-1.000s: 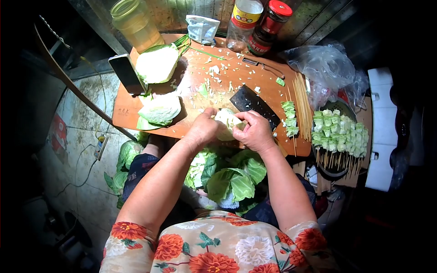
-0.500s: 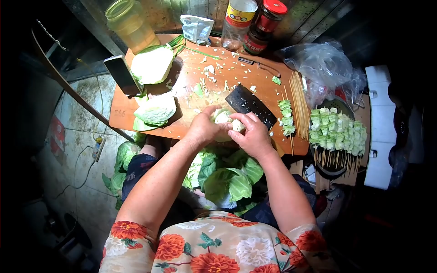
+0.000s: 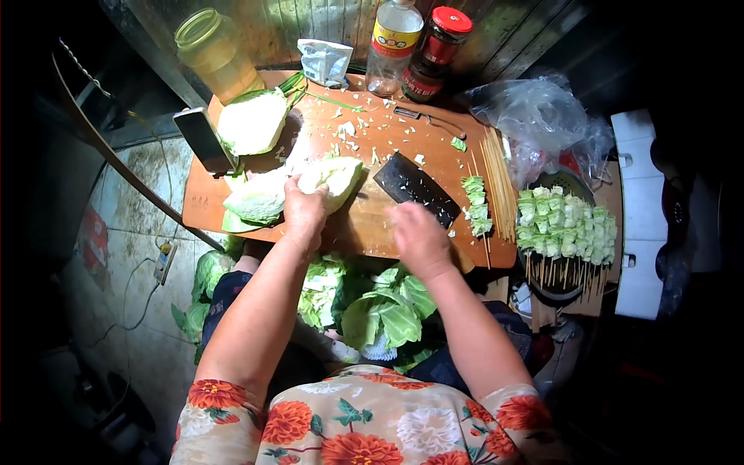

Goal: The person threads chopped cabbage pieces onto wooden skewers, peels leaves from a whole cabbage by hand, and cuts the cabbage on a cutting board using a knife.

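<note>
My left hand [image 3: 305, 211] grips a pale cabbage piece [image 3: 339, 180] on the wooden board [image 3: 325, 232], its thumb on the cut face. Another cut cabbage wedge [image 3: 257, 198] lies just left of that hand, and a larger cut cabbage half [image 3: 252, 122] sits behind it. My right hand [image 3: 421, 239] is above the board's front edge, apart from the cabbage, its fingers smeared by motion. Nearest to it is a dark cleaver [image 3: 417, 188] lying flat with cabbage bits on its blade; the handle is partly hidden by the hand.
Bare skewers [image 3: 500, 186] and one cabbage skewer [image 3: 476, 205] lie at the board's right. Several loaded skewers [image 3: 566, 225] rest on a pan beyond. A peeler [image 3: 426, 118], phone [image 3: 205, 139], yellow jar [image 3: 217, 54], bottle [image 3: 394, 46] and red-lidded jars [image 3: 446, 39] stand around. Cabbage leaves [image 3: 387, 310] lie below.
Both hands were together around the cabbage piece. My left hand has moved left with it and turned it, showing a broad pale face. My right hand has let go and drawn back.
</note>
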A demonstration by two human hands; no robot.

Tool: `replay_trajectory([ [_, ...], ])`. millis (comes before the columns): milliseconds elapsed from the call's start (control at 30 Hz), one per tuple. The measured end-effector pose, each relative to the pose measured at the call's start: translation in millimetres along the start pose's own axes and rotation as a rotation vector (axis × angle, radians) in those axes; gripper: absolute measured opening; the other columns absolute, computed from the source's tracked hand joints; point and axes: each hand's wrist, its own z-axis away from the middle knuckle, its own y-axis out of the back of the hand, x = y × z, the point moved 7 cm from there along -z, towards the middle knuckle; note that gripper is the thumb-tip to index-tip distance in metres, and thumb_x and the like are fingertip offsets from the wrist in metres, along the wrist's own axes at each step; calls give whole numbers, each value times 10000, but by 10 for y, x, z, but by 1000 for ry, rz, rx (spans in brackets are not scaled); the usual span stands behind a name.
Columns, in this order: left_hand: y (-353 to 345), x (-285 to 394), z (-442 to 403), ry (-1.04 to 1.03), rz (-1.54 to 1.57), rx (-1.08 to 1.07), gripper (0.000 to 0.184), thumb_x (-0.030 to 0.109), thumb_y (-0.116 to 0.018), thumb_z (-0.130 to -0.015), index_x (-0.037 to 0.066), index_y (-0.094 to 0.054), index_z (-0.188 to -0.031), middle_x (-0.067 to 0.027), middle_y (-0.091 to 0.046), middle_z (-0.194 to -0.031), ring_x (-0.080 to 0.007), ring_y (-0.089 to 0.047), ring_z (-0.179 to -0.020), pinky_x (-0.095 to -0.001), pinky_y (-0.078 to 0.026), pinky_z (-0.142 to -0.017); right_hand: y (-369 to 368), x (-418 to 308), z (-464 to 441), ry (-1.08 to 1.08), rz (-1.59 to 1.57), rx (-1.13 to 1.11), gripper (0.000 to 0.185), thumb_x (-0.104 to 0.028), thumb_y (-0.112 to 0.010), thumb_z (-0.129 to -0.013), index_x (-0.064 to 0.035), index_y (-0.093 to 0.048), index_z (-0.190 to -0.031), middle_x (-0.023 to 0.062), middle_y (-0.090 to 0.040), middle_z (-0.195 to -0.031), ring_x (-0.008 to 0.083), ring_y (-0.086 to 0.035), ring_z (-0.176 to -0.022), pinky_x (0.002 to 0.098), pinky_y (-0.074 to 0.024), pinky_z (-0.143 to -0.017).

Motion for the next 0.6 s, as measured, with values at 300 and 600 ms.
replay_trajectory([
  [300, 205, 766, 472, -362, -1151, -95, 564, 281, -621, -847, 38, -422, -1315, -243, -669, -910, -403, -654, -880, -454, -513, -796, 44, -326, 191, 73, 140, -220, 515, -43, -607, -789, -183, -537, -1279, 114, -517, -1261, 327, -541, -1115, 422, -453, -947],
  [600, -650, 161, 705, -554, -774, -536, 475, 284, -724, -770, 36, -572, -1145, -202, -624, -998, -359, -627, -882, -393, -514, -801, 349, 552, 414, -455, 238, -142, 595, -133, -661, -787, -113, -452, -1343, 185, -535, -1147, 369, -540, -1077, 454, -454, -918],
])
